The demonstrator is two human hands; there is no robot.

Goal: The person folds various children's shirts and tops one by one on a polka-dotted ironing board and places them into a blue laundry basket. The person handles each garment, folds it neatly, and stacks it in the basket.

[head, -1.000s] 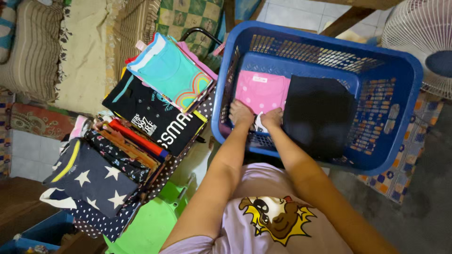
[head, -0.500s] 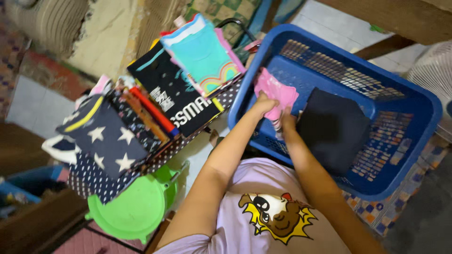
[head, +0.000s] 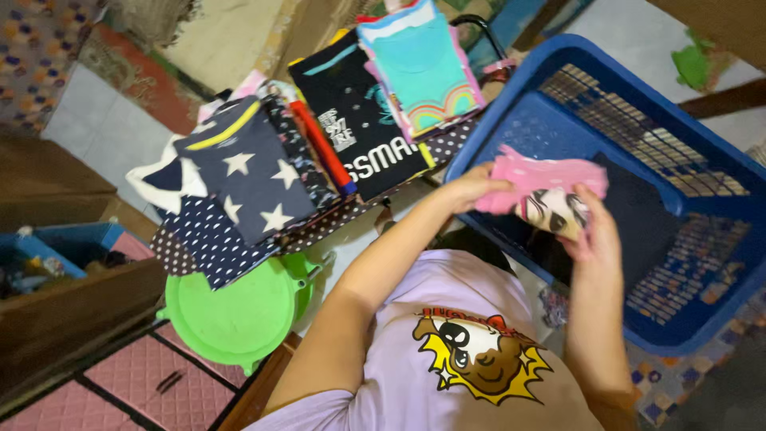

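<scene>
A: Both hands grip the pink cloth (head: 542, 179) above the basket (head: 702, 319): left hand (head: 471, 187), right hand (head: 594, 227).

B: The folded pile (head: 351, 120) looks unsteady; a bump could topple it.

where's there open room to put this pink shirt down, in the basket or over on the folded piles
Free: the blue basket floor left of the dark folded garment, under the pink garment held by the left hand and right hand. Crowded: the folded stacks, star-print top through turquoise top, overlap edge to edge.
</scene>
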